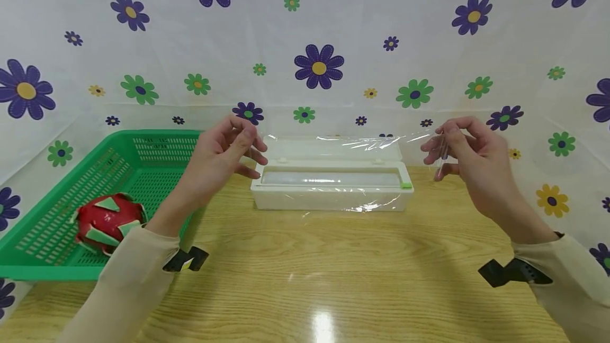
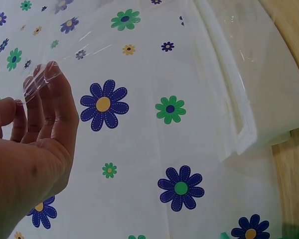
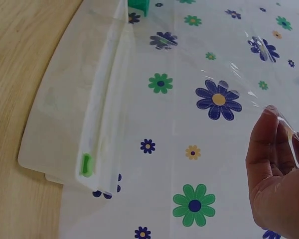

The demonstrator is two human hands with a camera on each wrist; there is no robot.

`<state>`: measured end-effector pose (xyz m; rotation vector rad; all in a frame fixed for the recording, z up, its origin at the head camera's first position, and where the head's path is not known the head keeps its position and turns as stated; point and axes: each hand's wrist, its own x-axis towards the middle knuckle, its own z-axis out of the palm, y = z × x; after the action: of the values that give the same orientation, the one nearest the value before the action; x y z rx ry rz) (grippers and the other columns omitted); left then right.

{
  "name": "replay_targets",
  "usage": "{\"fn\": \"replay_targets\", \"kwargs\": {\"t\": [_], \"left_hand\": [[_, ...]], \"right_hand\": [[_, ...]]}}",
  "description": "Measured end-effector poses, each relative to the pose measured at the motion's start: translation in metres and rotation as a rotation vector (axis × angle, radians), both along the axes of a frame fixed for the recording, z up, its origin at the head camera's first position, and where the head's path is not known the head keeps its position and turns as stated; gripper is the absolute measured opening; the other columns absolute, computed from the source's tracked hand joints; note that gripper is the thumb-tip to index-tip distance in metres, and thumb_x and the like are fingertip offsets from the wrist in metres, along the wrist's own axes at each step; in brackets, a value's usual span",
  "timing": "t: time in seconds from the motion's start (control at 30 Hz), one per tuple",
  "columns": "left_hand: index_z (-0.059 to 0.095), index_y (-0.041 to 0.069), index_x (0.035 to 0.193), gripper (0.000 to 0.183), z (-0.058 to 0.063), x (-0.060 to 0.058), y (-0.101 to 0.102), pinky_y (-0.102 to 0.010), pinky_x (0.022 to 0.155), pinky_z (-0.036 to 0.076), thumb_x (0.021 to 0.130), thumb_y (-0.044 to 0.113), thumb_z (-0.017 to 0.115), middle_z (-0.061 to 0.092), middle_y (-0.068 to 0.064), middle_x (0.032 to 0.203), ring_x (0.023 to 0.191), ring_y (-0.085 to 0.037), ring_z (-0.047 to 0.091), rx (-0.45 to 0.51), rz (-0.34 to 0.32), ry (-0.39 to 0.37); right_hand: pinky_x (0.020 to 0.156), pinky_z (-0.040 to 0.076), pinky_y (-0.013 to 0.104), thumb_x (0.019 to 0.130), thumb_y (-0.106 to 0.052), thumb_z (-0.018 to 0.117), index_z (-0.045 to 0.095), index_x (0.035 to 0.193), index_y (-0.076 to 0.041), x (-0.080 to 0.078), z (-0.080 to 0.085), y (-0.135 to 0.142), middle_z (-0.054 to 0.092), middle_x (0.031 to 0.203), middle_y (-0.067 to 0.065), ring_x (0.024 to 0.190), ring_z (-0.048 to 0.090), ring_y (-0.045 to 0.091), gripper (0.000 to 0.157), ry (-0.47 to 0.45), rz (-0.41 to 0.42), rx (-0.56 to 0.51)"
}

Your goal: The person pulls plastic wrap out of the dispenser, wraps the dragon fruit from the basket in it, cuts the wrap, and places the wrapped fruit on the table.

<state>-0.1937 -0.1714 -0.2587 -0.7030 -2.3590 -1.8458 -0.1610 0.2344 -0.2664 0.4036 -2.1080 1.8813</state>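
A sheet of clear plastic wrap stretches between the two hands in the head view, its glossy creases catching light. The left hand pinches its left edge between thumb and fingers. At the other side the right hand pinches the right edge, where the film bunches and hangs down. Behind and below the sheet is a white wrap dispenser with its lid raised; a roll of film lies inside. A green slider sits at the dispenser's end in the right wrist view.
A green plastic basket stands at the left, holding a red dragon fruit with pale green scales. The wooden table runs beneath everything. A white flower-patterned sheet forms the backdrop behind the dispenser.
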Motion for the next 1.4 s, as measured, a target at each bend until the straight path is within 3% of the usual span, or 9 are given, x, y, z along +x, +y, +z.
{"fn": "replay_targets", "kwargs": {"t": [0.47, 0.7, 0.93, 1.13, 1.4], "left_hand": [[0.053, 0.007, 0.117, 0.025, -0.025, 0.008, -0.001, -0.036, 0.075, 0.064, 0.109, 0.03, 0.048, 0.067, -0.006, 0.104, 0.091, -0.017, 0.074, -0.081, 0.021, -0.05], [0.053, 0.004, 0.114, 0.022, -0.036, 0.009, -0.004, -0.038, 0.077, 0.064, 0.11, 0.024, 0.047, 0.067, -0.01, 0.104, 0.092, -0.018, 0.074, -0.056, -0.05, -0.04], [0.052, 0.002, 0.114, 0.02, -0.043, 0.007, -0.004, -0.036, 0.078, 0.064, 0.11, 0.021, 0.046, 0.067, -0.007, 0.104, 0.093, -0.015, 0.073, -0.057, -0.076, -0.017], [0.051, 0.003, 0.115, 0.019, -0.053, 0.001, -0.004, -0.035, 0.079, 0.064, 0.11, 0.021, 0.047, 0.067, -0.005, 0.104, 0.094, -0.014, 0.073, -0.074, -0.063, -0.039], [0.052, 0.002, 0.115, 0.018, -0.064, 0.001, -0.004, -0.033, 0.081, 0.063, 0.11, 0.019, 0.048, 0.067, -0.012, 0.105, 0.095, -0.014, 0.072, -0.094, -0.062, -0.006]], "right_hand": [[0.054, 0.057, 0.027, 0.108, -0.019, 0.049, 0.058, 0.111, -0.006, 0.001, -0.03, 0.014, 0.076, 0.101, 0.001, 0.082, 0.074, 0.014, 0.016, -0.032, 0.162, -0.027], [0.057, 0.059, 0.028, 0.11, -0.014, 0.045, 0.056, 0.11, -0.005, 0.004, -0.047, 0.018, 0.076, 0.102, 0.002, 0.084, 0.075, 0.014, 0.015, -0.009, 0.223, -0.004], [0.058, 0.059, 0.028, 0.109, -0.019, 0.047, 0.058, 0.11, -0.008, 0.002, -0.058, 0.017, 0.077, 0.1, -0.002, 0.081, 0.075, 0.014, 0.015, -0.051, 0.141, 0.055], [0.061, 0.06, 0.027, 0.109, -0.018, 0.047, 0.058, 0.113, -0.009, 0.001, -0.065, 0.015, 0.077, 0.1, -0.003, 0.082, 0.076, 0.012, 0.015, -0.055, 0.13, 0.071], [0.065, 0.061, 0.027, 0.11, -0.02, 0.047, 0.057, 0.115, -0.006, 0.001, -0.07, 0.011, 0.077, 0.1, -0.003, 0.085, 0.076, 0.013, 0.019, -0.049, 0.114, 0.089]]}}
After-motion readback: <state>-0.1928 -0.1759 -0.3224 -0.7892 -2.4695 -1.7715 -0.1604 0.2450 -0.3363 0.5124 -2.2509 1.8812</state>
